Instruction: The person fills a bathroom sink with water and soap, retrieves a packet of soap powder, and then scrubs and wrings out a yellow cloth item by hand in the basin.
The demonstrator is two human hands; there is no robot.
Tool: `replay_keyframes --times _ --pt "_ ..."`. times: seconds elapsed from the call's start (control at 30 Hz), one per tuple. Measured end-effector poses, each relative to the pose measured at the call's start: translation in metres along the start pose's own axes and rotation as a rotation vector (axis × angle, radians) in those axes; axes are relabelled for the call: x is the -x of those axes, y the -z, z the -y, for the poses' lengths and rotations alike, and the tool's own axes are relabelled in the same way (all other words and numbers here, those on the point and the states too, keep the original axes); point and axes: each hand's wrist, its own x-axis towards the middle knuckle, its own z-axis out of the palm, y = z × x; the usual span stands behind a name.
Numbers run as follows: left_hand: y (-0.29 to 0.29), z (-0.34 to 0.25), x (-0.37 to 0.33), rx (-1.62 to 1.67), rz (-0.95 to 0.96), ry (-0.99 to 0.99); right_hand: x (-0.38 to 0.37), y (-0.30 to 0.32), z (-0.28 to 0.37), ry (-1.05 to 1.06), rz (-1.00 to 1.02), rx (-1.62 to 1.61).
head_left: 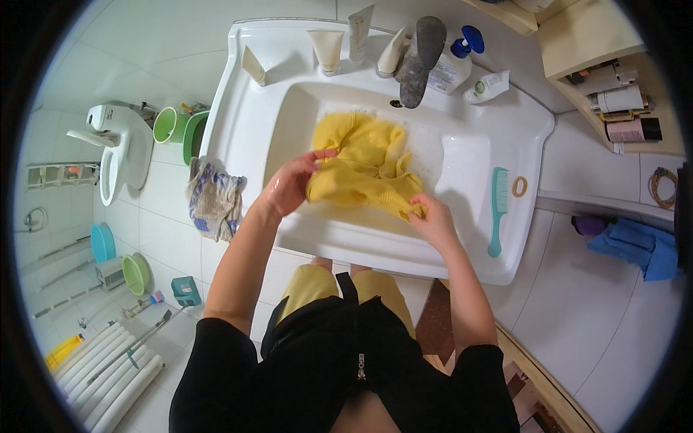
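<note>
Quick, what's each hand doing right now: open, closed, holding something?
Left hand: partly curled at the yellow cloth; can't tell if gripping.
Right hand: closed, pinching the yellow cloth.

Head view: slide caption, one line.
Left hand and right hand on yellow ribbed fabric in a sudsy white washbasin, teal comb on its right ledge.

The yellow cloth (364, 148) hides part of the sink (245, 94) beneath it, and its lifted fold looks slightly blurred beside the left hand (290, 187), whose grip is partly covered. The wooden shelf (592, 40) runs off at upper right; lettering on the tilted white tube (487, 87) is too small to read.
</note>
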Motion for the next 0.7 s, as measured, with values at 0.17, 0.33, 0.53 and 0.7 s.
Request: replay_keyframes --times 0.17,0.33,0.53,0.7 --pt "-0.016 0.025 0.016 -0.672 -0.114 0.199 0.018 0.007 -0.045 -0.032 -0.077 0.231" --pt "-0.066 0.06 0.002 -0.817 0.387 -0.053 -0.003 -0.004 -0.001 -0.117 -0.119 -0.156" --pt "-0.103 0.059 0.014 -0.997 0.594 0.123 -0.019 -0.023 0.001 -0.334 0.252 -0.617" --pt "-0.045 0.059 -0.025 -0.901 0.134 -0.2 0.02 0.029 0.005 -0.26 -0.037 -1.281"
